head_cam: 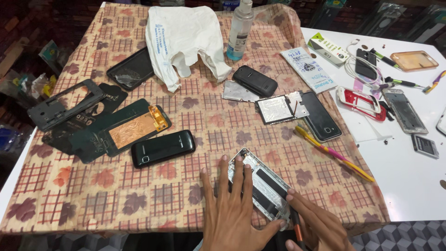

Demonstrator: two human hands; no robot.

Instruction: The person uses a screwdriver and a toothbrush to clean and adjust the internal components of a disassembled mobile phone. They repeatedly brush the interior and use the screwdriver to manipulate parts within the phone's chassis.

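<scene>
White table [418, 186], leaf-patterned cloth [139, 195], patterned floor [409, 237]

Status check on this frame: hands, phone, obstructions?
Left hand flat on opened phone frame. Right hand grips orange-tipped tool at its edge. Nothing obstructing.

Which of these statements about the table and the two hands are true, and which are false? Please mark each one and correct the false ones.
1. The left hand lies flat on the opened phone. True.
2. The right hand is empty. False: it holds a thin tool with an orange and black handle at the phone's lower end.
3. The spray bottle lies on its side. False: it stands upright at the far edge of the cloth.
4. A white plastic bag lies beside the bottle. True.
5. The toothbrush is blue. False: it is yellow and pink.
</scene>
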